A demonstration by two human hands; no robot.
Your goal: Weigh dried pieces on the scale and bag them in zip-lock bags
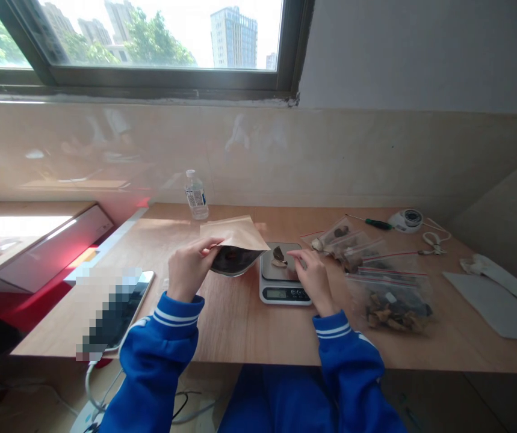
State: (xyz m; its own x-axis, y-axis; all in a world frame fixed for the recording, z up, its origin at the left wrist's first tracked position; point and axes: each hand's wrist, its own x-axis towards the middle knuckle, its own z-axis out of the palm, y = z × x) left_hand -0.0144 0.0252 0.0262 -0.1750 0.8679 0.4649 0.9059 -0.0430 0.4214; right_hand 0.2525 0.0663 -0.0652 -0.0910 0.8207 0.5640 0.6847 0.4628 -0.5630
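Note:
My left hand (190, 267) is closed on the upper edge of a brown kraft paper pouch (235, 231). The pouch's mouth gapes toward me and shows a dark lining; its contents cannot be made out. Just right of it stands a white kitchen scale (265, 293) with a metal plate and a small display. A few dried brown pieces, perhaps mushroom slices (278, 255), lie on the plate. Over the plate's right side, my right hand (313, 273) has its fingertips close to these pieces, thumb and forefinger slightly apart, with nothing visible between them.
Zip bags (391, 307) of dried pieces lie to the right. Behind them are a screwdriver (378, 224) and a white dome camera (406, 221) with its cable. A water bottle (196, 195) stands at the back. A tablet (125, 310) lies left; a white sheet (495, 304) is far right.

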